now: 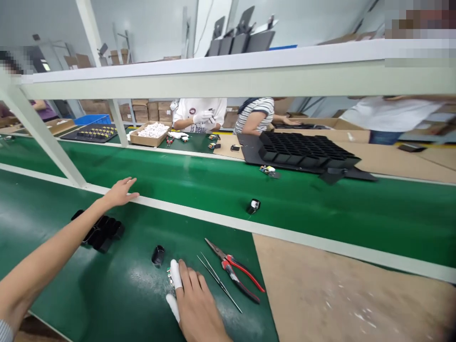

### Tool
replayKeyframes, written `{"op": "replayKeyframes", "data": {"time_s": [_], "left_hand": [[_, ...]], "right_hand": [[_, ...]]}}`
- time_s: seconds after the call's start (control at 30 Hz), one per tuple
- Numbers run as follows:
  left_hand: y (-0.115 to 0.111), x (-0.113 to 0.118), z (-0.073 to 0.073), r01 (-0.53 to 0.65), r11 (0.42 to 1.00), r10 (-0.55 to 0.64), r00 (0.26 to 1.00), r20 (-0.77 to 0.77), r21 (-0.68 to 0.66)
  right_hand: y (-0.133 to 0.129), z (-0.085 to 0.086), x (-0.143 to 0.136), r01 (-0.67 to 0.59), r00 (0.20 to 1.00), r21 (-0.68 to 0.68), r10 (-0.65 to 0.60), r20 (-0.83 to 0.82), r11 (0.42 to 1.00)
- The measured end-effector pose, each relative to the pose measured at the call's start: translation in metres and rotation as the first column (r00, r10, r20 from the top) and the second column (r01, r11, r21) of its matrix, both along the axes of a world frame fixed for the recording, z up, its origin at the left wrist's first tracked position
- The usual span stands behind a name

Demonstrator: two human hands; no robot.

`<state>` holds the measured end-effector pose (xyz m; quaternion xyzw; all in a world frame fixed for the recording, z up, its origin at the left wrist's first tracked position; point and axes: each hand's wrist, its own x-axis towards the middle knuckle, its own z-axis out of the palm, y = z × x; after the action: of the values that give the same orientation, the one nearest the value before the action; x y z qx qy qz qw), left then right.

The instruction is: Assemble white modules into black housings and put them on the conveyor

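Note:
My left hand (121, 192) reaches out over the pale rail at the belt's near edge, fingers apart and holding nothing. On the green bench, my right hand (195, 297) lies palm down, with white covers on its thumb and index finger. A small circuit board (170, 276) shows partly beside the covered index fingertip; whether it is gripped cannot be made out. Just beyond that hand stands one black housing (157, 256). Tweezers (220, 282) and red-and-black pliers (237, 273) lie to its right. Several black housings (103, 232) are grouped under my left forearm.
A black housing with a white part inside (254, 205) sits on the green belt (185, 183), and a circuit board (269, 171) lies farther back. Cardboard (342, 289) covers the right bench. Black trays (309, 149) and co-workers are across the belt. A slanted post (53, 137) stands left.

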<state>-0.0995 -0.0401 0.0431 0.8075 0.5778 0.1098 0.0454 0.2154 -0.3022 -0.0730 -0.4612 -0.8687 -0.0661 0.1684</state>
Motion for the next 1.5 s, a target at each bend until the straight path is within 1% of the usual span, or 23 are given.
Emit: {"op": "replayKeyframes", "data": {"time_s": [0.07,0.13,0.23,0.33,0.43,0.5,0.57,0.63,0.7,0.77,0.8,0.87,0.93,1.0,1.1,1.2,1.27,1.37,1.5], "left_hand": [[0.022,-0.004,-0.007,-0.054,0.998,0.054,0.998,-0.018,-0.018],[0.034,-0.002,-0.012,-0.074,0.997,0.073,0.997,-0.029,-0.024],[0.038,0.013,-0.017,-0.061,0.998,0.061,0.998,-0.027,-0.006],[0.03,0.041,-0.019,0.005,1.0,-0.005,1.0,0.002,0.01],[0.007,0.078,-0.02,0.136,0.991,-0.137,0.989,0.056,0.014],[-0.018,0.104,-0.021,0.255,0.967,-0.253,0.962,0.098,0.002],[-0.048,0.125,-0.023,0.362,0.932,-0.356,0.925,0.132,-0.026],[-0.075,0.138,-0.025,0.45,0.891,-0.435,0.884,0.172,-0.062],[-0.094,0.143,-0.027,0.512,0.854,-0.48,0.843,0.243,-0.09],[-0.105,0.141,-0.027,0.52,0.849,-0.465,0.819,0.337,-0.092],[-0.108,0.138,-0.027,0.496,0.865,-0.431,0.814,0.388,-0.08],[-0.111,0.128,-0.024,0.41,0.91,-0.327,0.801,0.501,-0.062],[-0.116,0.116,-0.023,0.317,0.946,-0.214,0.766,0.607,-0.066],[-0.124,0.105,-0.024,0.288,0.953,-0.152,0.719,0.678,-0.092],[-0.139,0.09,-0.034,0.33,0.936,-0.145,0.676,0.723,-0.12],[-0.15,0.079,-0.046,0.36,0.92,-0.129,0.655,0.744,-0.157],[-0.154,0.073,-0.051,0.389,0.902,-0.121,0.645,0.755,-0.187],[-0.156,0.066,-0.051,0.434,0.877,-0.149,0.654,0.742,-0.206],[-0.159,0.062,-0.045,0.486,0.84,-0.212,0.706,0.676,-0.243]], "right_hand": [[-0.001,0.001,-0.003,0.022,1.0,-0.029,-0.023,-0.007,0.999],[-0.001,0.002,-0.005,0.036,0.999,-0.054,-0.037,-0.018,0.998],[0.0,0.006,-0.006,0.042,0.998,-0.062,-0.044,-0.038,0.997],[0.0,0.013,-0.005,0.05,0.997,-0.051,-0.053,-0.054,0.997],[-0.002,0.018,-0.004,0.042,0.997,-0.075,-0.046,-0.056,0.996],[-0.003,0.019,-0.005,0.027,0.998,-0.104,-0.032,-0.047,0.994],[-0.004,0.02,-0.005,0.023,0.999,-0.13,-0.027,-0.031,0.991],[-0.003,0.022,-0.004,0.023,0.999,-0.148,-0.027,-0.028,0.989],[-0.001,0.026,-0.002,0.016,0.999,-0.162,-0.023,-0.04,0.987],[0.001,0.03,0.001,0.011,0.999,-0.175,-0.02,-0.049,0.985],[0.002,0.032,0.003,0.011,0.999,-0.183,-0.02,-0.05,0.983],[0.004,0.034,0.005,0.012,0.998,-0.208,-0.024,-0.057,0.978],[0.004,0.034,0.007,0.009,0.997,-0.236,-0.027,-0.075,0.972],[0.005,0.033,0.009,-0.001,0.994,-0.256,-0.027,-0.103,0.967],[0.006,0.035,0.013,-0.015,0.986,-0.286,-0.033,-0.162,0.958],[0.009,0.041,0.019,-0.042,0.969,-0.332,-0.043,-0.244,0.942],[0.012,0.044,0.023,-0.068,0.956,-0.346,-0.038,-0.29,0.936],[0.016,0.044,0.025,-0.089,0.945,-0.329,-0.025,-0.326,0.94],[0.019,0.04,0.025,-0.087,0.937,-0.334,-0.037,-0.346,0.939]]}}
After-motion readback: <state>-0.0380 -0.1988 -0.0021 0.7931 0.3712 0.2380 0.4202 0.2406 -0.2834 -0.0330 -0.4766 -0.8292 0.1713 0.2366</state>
